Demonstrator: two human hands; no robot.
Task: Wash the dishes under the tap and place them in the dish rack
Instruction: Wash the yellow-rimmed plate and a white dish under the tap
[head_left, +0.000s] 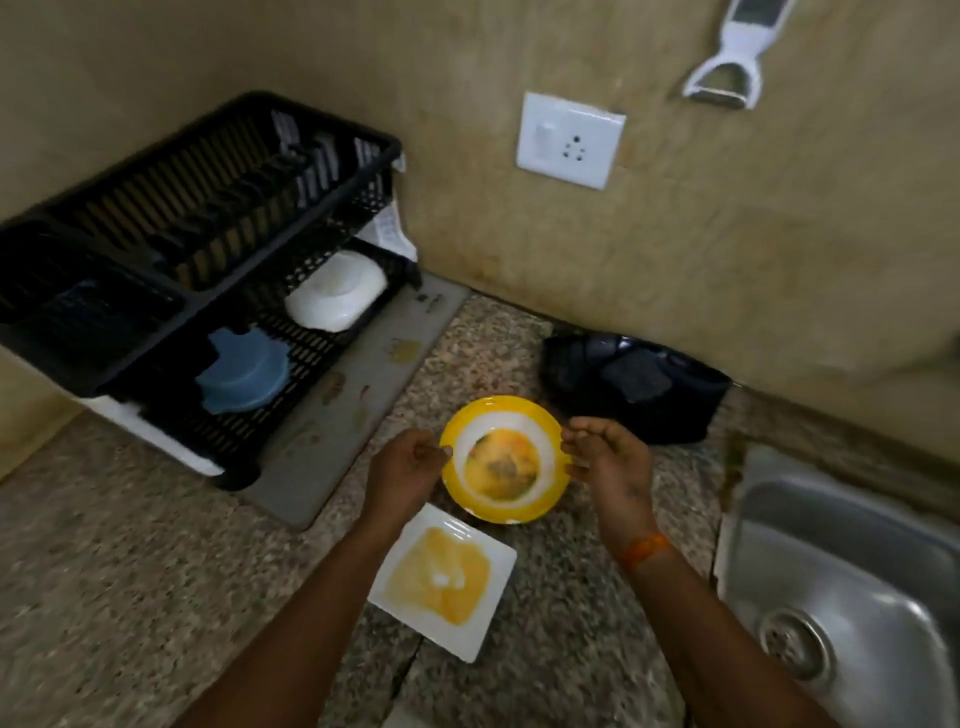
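A round plate (503, 460) with a yellow rim and a dirty white centre is held above the granite counter. My left hand (410, 470) grips its left edge and my right hand (610, 462) grips its right edge. Just below it a square white plate (444, 579) smeared with yellow residue lies flat on the counter. The black two-tier dish rack (202, 270) stands at the left; its lower tier holds a white bowl (337, 291) and a blue bowl (244, 371), both upside down. The steel sink (852, 582) is at the right; no tap is in view.
A grey drying mat (358, 395) lies under the rack. A black bag (634, 387) sits against the wall behind the plates. A wall socket (569, 139) and a hanging white peeler (735, 52) are on the wall.
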